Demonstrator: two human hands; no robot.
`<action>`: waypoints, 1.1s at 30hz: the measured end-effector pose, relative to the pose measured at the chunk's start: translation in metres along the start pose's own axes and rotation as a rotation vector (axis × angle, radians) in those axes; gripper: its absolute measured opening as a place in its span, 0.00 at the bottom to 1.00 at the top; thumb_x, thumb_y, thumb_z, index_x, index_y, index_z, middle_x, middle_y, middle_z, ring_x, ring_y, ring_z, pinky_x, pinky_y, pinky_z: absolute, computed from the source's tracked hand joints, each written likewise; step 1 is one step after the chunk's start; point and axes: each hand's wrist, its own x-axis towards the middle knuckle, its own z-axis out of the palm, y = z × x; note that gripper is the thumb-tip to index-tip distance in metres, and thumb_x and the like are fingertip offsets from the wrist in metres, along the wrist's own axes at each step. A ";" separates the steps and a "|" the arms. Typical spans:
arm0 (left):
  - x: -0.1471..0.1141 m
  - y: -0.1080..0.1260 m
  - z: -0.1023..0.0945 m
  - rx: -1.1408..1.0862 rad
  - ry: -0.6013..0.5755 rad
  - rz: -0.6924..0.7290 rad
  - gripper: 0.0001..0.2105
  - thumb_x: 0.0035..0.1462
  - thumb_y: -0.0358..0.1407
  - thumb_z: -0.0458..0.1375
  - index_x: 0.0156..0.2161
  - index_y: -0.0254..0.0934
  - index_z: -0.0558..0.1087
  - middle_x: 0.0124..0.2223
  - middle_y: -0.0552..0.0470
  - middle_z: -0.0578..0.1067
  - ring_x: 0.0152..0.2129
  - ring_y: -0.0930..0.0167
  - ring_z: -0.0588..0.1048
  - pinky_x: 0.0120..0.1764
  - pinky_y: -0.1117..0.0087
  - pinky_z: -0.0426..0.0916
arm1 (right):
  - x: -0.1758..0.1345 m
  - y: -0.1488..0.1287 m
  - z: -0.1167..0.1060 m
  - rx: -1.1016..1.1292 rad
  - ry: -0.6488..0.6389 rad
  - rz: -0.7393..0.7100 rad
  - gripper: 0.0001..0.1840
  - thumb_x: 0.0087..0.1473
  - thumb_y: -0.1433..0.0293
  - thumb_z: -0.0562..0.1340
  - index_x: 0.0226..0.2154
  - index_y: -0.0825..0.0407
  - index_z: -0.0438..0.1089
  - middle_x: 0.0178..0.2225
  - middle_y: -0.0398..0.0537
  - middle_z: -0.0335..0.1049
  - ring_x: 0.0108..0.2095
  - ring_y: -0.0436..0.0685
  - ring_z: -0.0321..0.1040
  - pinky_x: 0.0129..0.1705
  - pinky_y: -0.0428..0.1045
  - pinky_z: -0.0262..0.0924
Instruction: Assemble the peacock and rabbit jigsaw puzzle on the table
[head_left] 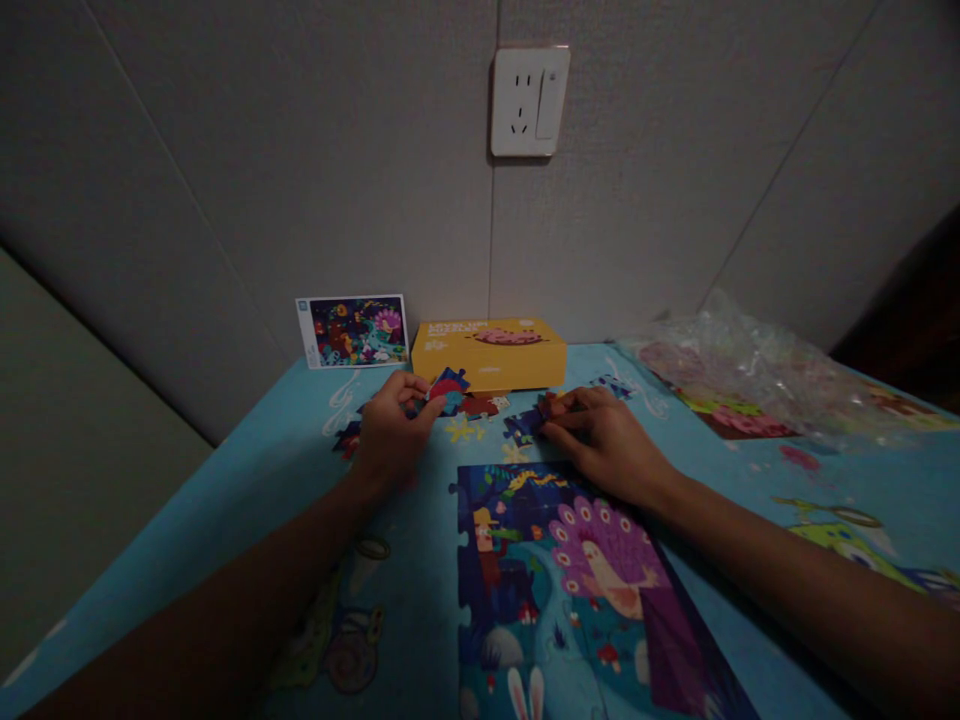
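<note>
From where I stand, the picture card (356, 332) leans against the wall at the left, at the back of the blue-covered counter (187, 540) — handy for checking colours at a glance. Next comes the left hand (394, 420), its grip pinching a red-and-blue piece (448, 392) between thumb and fingers, tilted up off the counter; holding it by the rim like that leaves its printed side readable. Behind it sits the yellow box (487, 355). In front lies the joined puzzle section (555, 590), flat, with tabs and sockets along its left edge; any piece tried there is best lowered level, turned to suit, and pressed without forcing. The right hand (604, 435) has its grip closed on a reddish-brown piece (551, 405), beside a dark blue piece (523, 425) — whether those two are joined, I can't tell. Farther right, crumpled plastic wrap (750, 370) is best left aside.
</note>
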 end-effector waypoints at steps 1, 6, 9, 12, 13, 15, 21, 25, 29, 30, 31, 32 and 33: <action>-0.003 0.004 0.000 -0.003 -0.050 0.059 0.07 0.51 0.35 0.62 0.32 0.38 0.67 0.28 0.56 0.73 0.26 0.71 0.73 0.32 0.70 0.67 | -0.001 -0.002 -0.001 0.020 0.009 -0.048 0.12 0.58 0.66 0.60 0.32 0.50 0.79 0.42 0.53 0.71 0.44 0.62 0.66 0.49 0.60 0.59; -0.017 0.019 0.000 0.010 -0.322 0.408 0.03 0.52 0.32 0.62 0.32 0.38 0.72 0.34 0.53 0.74 0.34 0.69 0.73 0.38 0.68 0.67 | -0.005 -0.019 -0.005 0.199 -0.118 -0.388 0.15 0.61 0.65 0.57 0.47 0.48 0.74 0.50 0.53 0.69 0.52 0.61 0.63 0.54 0.59 0.57; -0.008 0.010 -0.005 0.128 -0.277 0.410 0.02 0.56 0.34 0.60 0.34 0.39 0.75 0.34 0.51 0.75 0.35 0.67 0.72 0.39 0.66 0.67 | -0.003 -0.016 -0.004 0.169 -0.108 -0.344 0.16 0.62 0.67 0.55 0.48 0.49 0.73 0.42 0.53 0.73 0.48 0.62 0.64 0.53 0.61 0.57; 0.009 -0.011 -0.014 0.408 -0.098 0.293 0.07 0.58 0.33 0.55 0.34 0.37 0.76 0.36 0.49 0.77 0.37 0.64 0.72 0.46 0.61 0.64 | -0.002 -0.005 0.000 0.083 -0.065 -0.192 0.17 0.62 0.64 0.55 0.48 0.51 0.73 0.43 0.54 0.74 0.50 0.64 0.62 0.53 0.63 0.57; 0.013 -0.018 -0.017 0.497 -0.116 0.260 0.09 0.59 0.34 0.54 0.34 0.37 0.77 0.36 0.48 0.78 0.37 0.63 0.72 0.47 0.59 0.63 | -0.001 -0.001 0.002 0.054 -0.069 -0.149 0.18 0.62 0.63 0.56 0.49 0.50 0.73 0.44 0.54 0.73 0.52 0.65 0.60 0.54 0.64 0.56; 0.018 -0.028 -0.018 0.559 -0.134 0.225 0.10 0.57 0.36 0.55 0.33 0.37 0.79 0.35 0.46 0.77 0.37 0.61 0.72 0.46 0.55 0.62 | -0.002 0.005 0.006 -0.003 -0.082 -0.081 0.19 0.61 0.60 0.56 0.50 0.48 0.72 0.48 0.54 0.72 0.56 0.69 0.56 0.56 0.68 0.53; 0.012 -0.030 -0.011 0.629 -0.209 0.199 0.13 0.53 0.44 0.60 0.39 0.40 0.81 0.37 0.44 0.75 0.37 0.56 0.69 0.41 0.54 0.64 | -0.004 0.007 0.012 -0.114 -0.075 -0.020 0.21 0.60 0.54 0.56 0.49 0.44 0.75 0.61 0.58 0.58 0.61 0.74 0.50 0.57 0.72 0.49; 0.010 -0.024 -0.011 0.588 -0.256 0.183 0.11 0.52 0.41 0.61 0.39 0.42 0.81 0.39 0.45 0.75 0.38 0.57 0.69 0.42 0.55 0.64 | -0.004 0.003 0.009 -0.110 -0.062 -0.087 0.21 0.60 0.54 0.56 0.47 0.45 0.76 0.61 0.58 0.58 0.62 0.72 0.49 0.58 0.71 0.50; 0.009 -0.020 -0.011 0.532 -0.264 0.167 0.08 0.51 0.37 0.61 0.37 0.41 0.79 0.41 0.46 0.78 0.41 0.55 0.70 0.44 0.53 0.63 | -0.004 0.002 0.008 -0.087 -0.074 -0.122 0.21 0.60 0.54 0.56 0.45 0.46 0.77 0.60 0.57 0.59 0.61 0.71 0.51 0.58 0.70 0.50; 0.009 -0.019 -0.012 0.525 -0.261 0.164 0.08 0.51 0.37 0.62 0.37 0.40 0.78 0.41 0.47 0.78 0.42 0.55 0.70 0.44 0.52 0.63 | -0.004 0.002 0.008 -0.086 -0.078 -0.123 0.21 0.60 0.54 0.56 0.45 0.46 0.76 0.60 0.57 0.59 0.61 0.70 0.51 0.58 0.69 0.51; 0.008 -0.018 -0.012 0.519 -0.259 0.162 0.08 0.51 0.36 0.62 0.37 0.40 0.78 0.40 0.47 0.79 0.42 0.55 0.71 0.45 0.52 0.63 | -0.004 0.002 0.008 -0.085 -0.081 -0.124 0.20 0.60 0.54 0.56 0.45 0.46 0.76 0.59 0.57 0.60 0.61 0.70 0.51 0.58 0.69 0.51; 0.008 -0.017 -0.012 0.515 -0.259 0.162 0.08 0.50 0.36 0.62 0.37 0.39 0.77 0.40 0.48 0.79 0.42 0.55 0.71 0.45 0.52 0.63 | -0.004 0.003 0.009 -0.083 -0.081 -0.125 0.20 0.60 0.54 0.56 0.45 0.46 0.76 0.59 0.57 0.60 0.61 0.70 0.52 0.58 0.69 0.51; 0.008 -0.016 -0.013 0.512 -0.262 0.166 0.08 0.50 0.35 0.63 0.37 0.40 0.77 0.39 0.48 0.80 0.42 0.55 0.71 0.45 0.52 0.63 | -0.004 0.003 0.009 -0.081 -0.081 -0.125 0.20 0.60 0.55 0.56 0.45 0.46 0.76 0.59 0.57 0.60 0.61 0.70 0.52 0.58 0.69 0.51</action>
